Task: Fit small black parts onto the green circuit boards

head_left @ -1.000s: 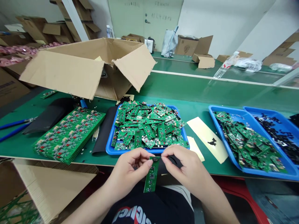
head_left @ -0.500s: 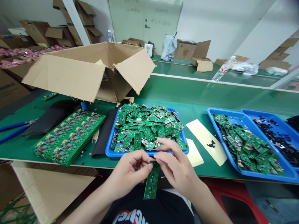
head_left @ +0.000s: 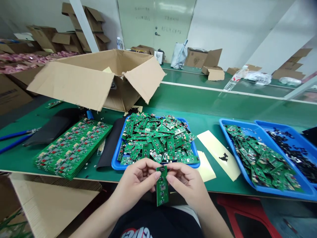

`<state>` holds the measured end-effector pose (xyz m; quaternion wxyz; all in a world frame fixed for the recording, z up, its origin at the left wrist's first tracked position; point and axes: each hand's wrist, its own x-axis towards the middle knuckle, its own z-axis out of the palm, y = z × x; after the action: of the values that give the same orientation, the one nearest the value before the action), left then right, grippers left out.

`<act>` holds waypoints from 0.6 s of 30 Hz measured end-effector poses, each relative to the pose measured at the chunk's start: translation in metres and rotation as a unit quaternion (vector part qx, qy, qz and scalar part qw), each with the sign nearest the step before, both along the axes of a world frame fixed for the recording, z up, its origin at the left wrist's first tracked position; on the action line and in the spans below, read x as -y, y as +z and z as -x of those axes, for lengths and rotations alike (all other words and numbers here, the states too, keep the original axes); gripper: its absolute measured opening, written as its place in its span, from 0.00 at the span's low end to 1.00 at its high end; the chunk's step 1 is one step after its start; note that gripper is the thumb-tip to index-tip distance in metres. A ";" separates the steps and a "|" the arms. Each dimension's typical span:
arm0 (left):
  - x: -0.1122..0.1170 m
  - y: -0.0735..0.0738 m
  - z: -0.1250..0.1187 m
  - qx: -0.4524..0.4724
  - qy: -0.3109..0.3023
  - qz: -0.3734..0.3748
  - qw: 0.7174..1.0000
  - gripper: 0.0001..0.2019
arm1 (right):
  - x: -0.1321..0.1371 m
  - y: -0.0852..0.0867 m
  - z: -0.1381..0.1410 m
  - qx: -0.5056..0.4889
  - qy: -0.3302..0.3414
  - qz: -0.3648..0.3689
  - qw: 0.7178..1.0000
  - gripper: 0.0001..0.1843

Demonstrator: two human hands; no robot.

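Note:
A narrow green circuit board (head_left: 162, 191) hangs upright between my two hands, with a small black part (head_left: 160, 169) at its top end. My left hand (head_left: 141, 178) pinches the board's upper left edge between thumb and fingers. From the other side, my right hand (head_left: 184, 180) grips the upper right edge, thumb in front and fingers behind. Just beyond my hands stands a blue tray (head_left: 115, 163) heaped with similar boards (head_left: 158, 135). To its right a pale yellow sheet (head_left: 213, 147) carries a few small black pieces (head_left: 223, 157).
Stacked uncut board panels (head_left: 74, 145) and blue-handled pliers (head_left: 15, 140) lie at left. A large open carton (head_left: 74, 82) stands behind. On the right are a blue tray of boards (head_left: 262, 158) and another of black parts (head_left: 289, 142). A red stool (head_left: 245, 215) sits below the table edge.
My right hand's fingers, raised and spread before, have closed around the board's upper right edge. The board has come slightly up and right, and its face shows more plainly.

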<state>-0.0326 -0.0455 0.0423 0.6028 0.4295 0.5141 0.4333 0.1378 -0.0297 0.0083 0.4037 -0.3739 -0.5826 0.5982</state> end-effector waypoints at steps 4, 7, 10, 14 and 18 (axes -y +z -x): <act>0.001 -0.002 0.000 -0.008 0.017 -0.010 1.000 0.08 | 0.004 0.003 0.004 0.015 -0.016 -0.004 1.000 0.10; 0.001 -0.002 -0.001 -0.009 0.018 -0.023 1.000 0.07 | 0.005 0.004 0.005 0.019 -0.029 -0.014 0.999 0.10; 0.000 -0.001 -0.001 -0.027 0.026 -0.036 0.999 0.05 | 0.006 0.004 0.006 0.011 -0.031 -0.017 0.999 0.09; 0.002 -0.002 -0.002 -0.054 0.043 -0.057 0.996 0.04 | 0.007 0.002 0.007 0.009 -0.043 -0.033 0.998 0.08; 0.004 -0.005 -0.002 -0.049 0.029 -0.064 0.996 0.06 | 0.007 0.000 0.007 0.008 -0.065 -0.035 0.997 0.08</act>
<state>-0.0308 -0.0497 0.0375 0.5352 0.4732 0.5264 0.4611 0.1306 -0.0370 0.0084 0.4498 -0.4012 -0.5809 0.5471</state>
